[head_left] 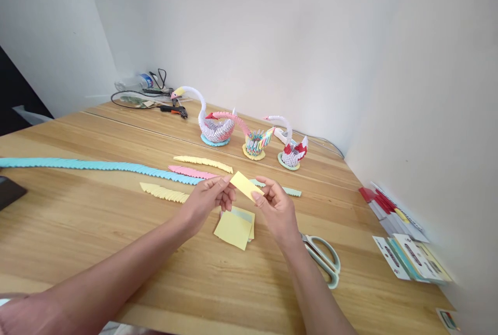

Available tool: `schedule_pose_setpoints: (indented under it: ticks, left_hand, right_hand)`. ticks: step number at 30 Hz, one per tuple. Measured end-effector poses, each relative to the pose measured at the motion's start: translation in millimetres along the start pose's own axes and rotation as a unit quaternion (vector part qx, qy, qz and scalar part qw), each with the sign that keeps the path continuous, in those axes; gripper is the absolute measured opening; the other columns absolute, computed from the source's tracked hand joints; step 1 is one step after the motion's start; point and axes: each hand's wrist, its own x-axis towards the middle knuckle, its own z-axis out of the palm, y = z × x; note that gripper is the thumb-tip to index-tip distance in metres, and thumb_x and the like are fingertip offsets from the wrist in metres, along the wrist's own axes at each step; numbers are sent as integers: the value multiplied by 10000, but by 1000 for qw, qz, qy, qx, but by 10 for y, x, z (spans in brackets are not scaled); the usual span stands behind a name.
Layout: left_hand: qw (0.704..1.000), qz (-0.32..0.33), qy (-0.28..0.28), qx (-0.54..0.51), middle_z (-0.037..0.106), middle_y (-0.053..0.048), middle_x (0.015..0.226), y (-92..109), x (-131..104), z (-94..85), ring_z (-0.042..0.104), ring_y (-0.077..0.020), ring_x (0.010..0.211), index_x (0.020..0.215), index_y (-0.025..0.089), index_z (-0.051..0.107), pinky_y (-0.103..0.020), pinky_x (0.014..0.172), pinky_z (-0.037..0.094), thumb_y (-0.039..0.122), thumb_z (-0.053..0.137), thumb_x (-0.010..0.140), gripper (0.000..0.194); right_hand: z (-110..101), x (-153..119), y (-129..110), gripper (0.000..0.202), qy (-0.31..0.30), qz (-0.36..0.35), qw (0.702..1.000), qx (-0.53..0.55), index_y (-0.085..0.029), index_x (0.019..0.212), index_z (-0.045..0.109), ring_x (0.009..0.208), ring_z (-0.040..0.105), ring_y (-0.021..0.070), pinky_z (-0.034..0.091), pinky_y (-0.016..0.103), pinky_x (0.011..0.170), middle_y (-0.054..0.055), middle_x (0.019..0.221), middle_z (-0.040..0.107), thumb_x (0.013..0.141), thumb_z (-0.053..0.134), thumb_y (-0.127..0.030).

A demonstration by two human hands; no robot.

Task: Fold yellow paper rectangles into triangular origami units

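A small yellow paper strip [246, 185], apparently folded, is held in the air between both hands. My left hand [208, 197] pinches its left end, and my right hand [275, 204] grips the right end between thumb and fingers. Just below lies a stack of yellow paper squares [233, 228] on the table, with a pale green sheet showing under the top one. Scissors [324, 260] with pale green handles lie beside my right forearm, their blades partly hidden by it.
Chains of folded paper in blue [97, 166], yellow [204, 162] and pink [190, 171] lie beyond my hands. Three paper swans [218, 130] stand farther back. A glue gun [174, 110] and a plastic bottle [134, 82] are back left. Paper packs [412, 257] lie along the right wall.
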Motion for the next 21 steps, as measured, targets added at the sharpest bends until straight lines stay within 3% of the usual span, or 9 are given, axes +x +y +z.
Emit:
schedule_pose_setpoints:
  ticks: [5,11,17,21]
  left_hand:
    - [996,-10,-67,59,596,-9,618,-58,-17,3,519,-103,547,707,146,613,-220,553,393,390,592,798,261]
    - [996,-16,-61,67,596,-38,594,-50,-11,-28,508,-118,559,695,129,665,-227,548,380,420,556,811,332]
    - [997,-23,-68,41,662,-74,795,-18,-25,-4,536,-128,608,734,140,679,-234,544,391,432,565,803,321]
    - [995,-23,-70,66,651,-63,737,-31,-22,-10,533,-128,613,723,140,689,-227,547,388,440,579,796,327]
  right_hand:
    - [-6,1,4,366,6,0,1000,-6,-207,1113,578,638,479,132,412,260,629,-47,658,456,771,605,-335]
    - [57,-37,11,353,9,8,1000,-15,-211,1118,571,617,464,124,400,252,602,-48,666,445,777,594,-298]
    - [107,-42,32,378,49,4,999,-22,-197,1124,568,627,490,130,424,261,619,-44,665,461,760,592,-296]
    - [122,-42,42,384,72,12,997,-32,-202,1124,572,608,476,130,424,265,610,-46,656,451,754,595,-304]
